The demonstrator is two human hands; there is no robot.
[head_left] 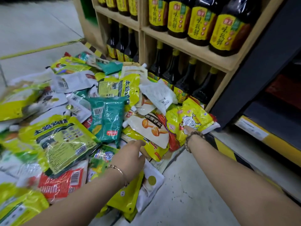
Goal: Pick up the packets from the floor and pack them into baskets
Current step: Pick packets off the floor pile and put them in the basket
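The packets lie in a loose heap on the floor, against the foot of a wooden shelf. No basket shows in view. They look like light, soft film pouches, glossy and crinkled, so they are likely slippery and apt to slide off one another. A pinch on a sealed edge or corner should hold better than a grab at the slack middle.

The left hand reaches in with its grip loose and fingers extended, holding nothing, its fingertips at a yellow packet tucked under a mushroom pouch. The right hand is mostly hidden behind a chicken-print packet, so its grip cannot be told.

The floor is pale and smooth, with a yellow line. Dark bottles crowd the shelf just beside the heap, so room to the right is tight.
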